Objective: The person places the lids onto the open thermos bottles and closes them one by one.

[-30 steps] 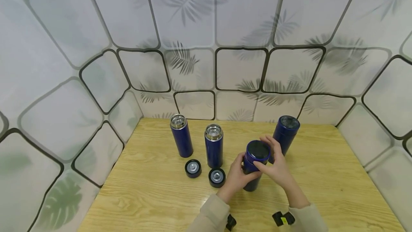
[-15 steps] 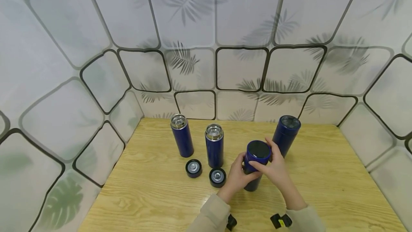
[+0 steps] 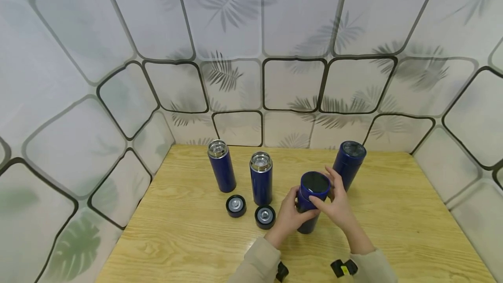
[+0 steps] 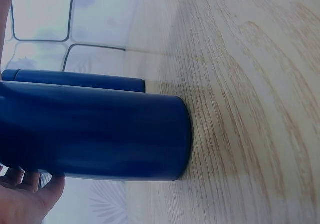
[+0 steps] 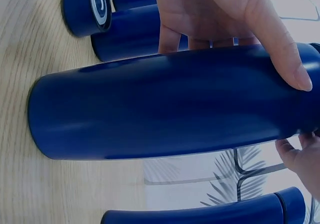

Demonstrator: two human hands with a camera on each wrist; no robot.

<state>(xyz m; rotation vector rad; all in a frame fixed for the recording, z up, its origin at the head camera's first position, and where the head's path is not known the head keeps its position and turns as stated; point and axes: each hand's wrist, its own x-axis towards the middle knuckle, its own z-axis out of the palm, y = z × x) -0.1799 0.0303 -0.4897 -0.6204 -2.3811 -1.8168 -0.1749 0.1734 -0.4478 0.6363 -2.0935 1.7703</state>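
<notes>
A dark blue thermos bottle (image 3: 308, 225) stands upright on the table between my hands. My left hand (image 3: 290, 216) holds its body near the top, with the thumb across the front, as the right wrist view shows. My right hand (image 3: 339, 206) grips the bottle's lid (image 3: 315, 182) between thumb and fingers. The lid sits on the bottle's neck; I cannot tell whether it is loose. In the left wrist view the thermos bottle (image 4: 100, 129) touches the wood, and part of the left hand (image 4: 30, 196) shows beside it.
Two open thermos bottles (image 3: 222, 171) (image 3: 262, 182) stand at the left. Their removed lids (image 3: 235, 205) (image 3: 265, 216) lie upside down in front. A capped bottle (image 3: 349, 163) stands behind the right hand. Patterned cloth walls (image 3: 292, 84) enclose the wooden table (image 3: 177, 239).
My right hand's fingers have shifted slightly around the lid, turning one way and back. The left hand and the bottle stay in place.
</notes>
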